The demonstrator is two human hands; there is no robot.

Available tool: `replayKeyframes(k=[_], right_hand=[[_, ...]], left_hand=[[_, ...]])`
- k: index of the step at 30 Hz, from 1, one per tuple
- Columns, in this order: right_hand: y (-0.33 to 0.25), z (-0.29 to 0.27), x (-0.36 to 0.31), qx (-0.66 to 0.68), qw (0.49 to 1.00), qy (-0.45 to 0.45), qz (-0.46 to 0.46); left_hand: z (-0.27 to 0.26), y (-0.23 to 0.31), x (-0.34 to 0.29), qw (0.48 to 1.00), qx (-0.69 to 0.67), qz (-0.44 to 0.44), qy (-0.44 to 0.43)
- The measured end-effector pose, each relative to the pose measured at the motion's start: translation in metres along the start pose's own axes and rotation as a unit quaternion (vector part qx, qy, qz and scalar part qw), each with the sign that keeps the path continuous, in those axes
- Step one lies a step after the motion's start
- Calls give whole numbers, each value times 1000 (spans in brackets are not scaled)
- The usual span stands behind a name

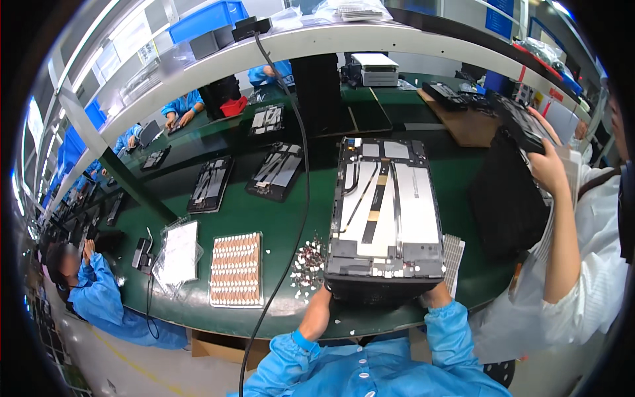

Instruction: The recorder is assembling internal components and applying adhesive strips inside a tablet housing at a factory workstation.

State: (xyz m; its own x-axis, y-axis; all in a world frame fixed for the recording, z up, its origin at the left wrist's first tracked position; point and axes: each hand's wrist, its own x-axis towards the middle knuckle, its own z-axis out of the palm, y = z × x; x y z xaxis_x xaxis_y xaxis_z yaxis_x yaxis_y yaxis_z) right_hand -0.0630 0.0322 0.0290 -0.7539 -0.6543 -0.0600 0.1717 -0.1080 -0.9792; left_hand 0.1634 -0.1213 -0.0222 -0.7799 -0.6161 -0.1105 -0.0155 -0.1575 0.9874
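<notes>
Directly in front of me is a stack of opened tablets (410, 198), its top one showing silver battery plates, dark strips and a black frame. My left hand (319, 312) grips the stack's near left corner. At the near right corner is my right hand (438, 296), mostly hidden by the stack. The fingers of both hands go out of sight beneath it. Left of the stack lies a pile of small dark and white bits (308, 266). A pale printed sheet (452, 255) shows by its right side.
A tray of copper-coloured parts (235, 270), a plastic-wrapped white pack (180, 251) and several opened tablets (278, 171) lie leftward. A black cable (305, 152) hangs across. At right, a co-worker's hand (550, 169) holds a tablet above a tall black stack (506, 198).
</notes>
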Motion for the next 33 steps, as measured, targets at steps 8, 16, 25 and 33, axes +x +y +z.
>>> replayKeyframes(k=[8,16,25,33], right_hand=[[55,-45,10,-42,999,23,8],[57,-67,13,-120,987,-102,-40],[-25,-30,-65,-334,925,173,-58],[-1,-70,-85,-595,790,88,-122]], left_hand=[[22,30,-35,999,41,-19,-16],[-2,57,-25,992,102,-31,-62],[-21,78,-51,953,292,74,27],[71,82,-63,880,293,148,-343]])
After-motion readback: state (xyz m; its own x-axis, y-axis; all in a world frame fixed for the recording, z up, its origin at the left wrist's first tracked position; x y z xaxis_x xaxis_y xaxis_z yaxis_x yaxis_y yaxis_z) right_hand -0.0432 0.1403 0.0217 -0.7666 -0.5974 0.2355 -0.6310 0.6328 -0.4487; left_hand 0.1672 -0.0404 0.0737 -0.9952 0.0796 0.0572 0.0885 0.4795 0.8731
